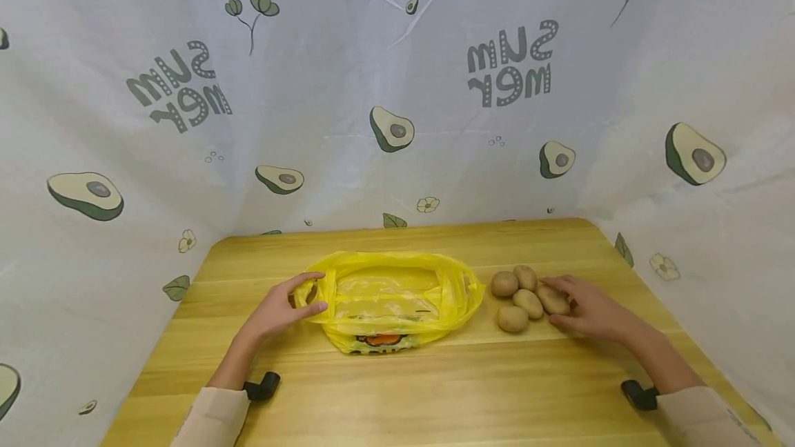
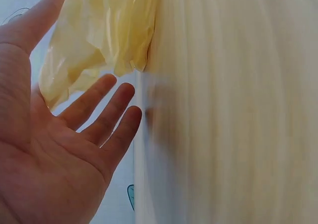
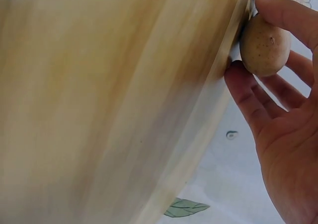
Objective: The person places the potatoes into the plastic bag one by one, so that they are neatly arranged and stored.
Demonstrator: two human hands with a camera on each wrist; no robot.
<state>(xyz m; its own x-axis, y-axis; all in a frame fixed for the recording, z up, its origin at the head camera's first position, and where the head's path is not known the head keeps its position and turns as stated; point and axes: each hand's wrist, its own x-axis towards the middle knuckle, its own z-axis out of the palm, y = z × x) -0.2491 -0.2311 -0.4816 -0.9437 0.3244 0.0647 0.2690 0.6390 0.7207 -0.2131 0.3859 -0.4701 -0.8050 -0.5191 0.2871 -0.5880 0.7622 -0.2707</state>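
A yellow plastic bag (image 1: 397, 326) lies on the table with its wide mouth spread toward the head camera. At its left end, my left hand (image 1: 279, 305) has thumb and index finger spread around the handle part. In the left wrist view the other fingers of that hand are loosely straight beside the yellow film. To the right of the bag, several potatoes (image 1: 528, 304) sit in a cluster. My right hand (image 1: 593, 310) holds the rightmost potato (image 1: 553, 300) between thumb and fingers. The right wrist view shows this potato (image 3: 266, 45) close up, with the thumb across its upper side.
The wooden table (image 1: 428, 392) runs back to a white curtain (image 1: 335, 74) printed with avocados, which also hangs along both sides. A black strap-on device (image 1: 263, 386) is on the left wrist, and a similar black device (image 1: 638, 395) is on the right.
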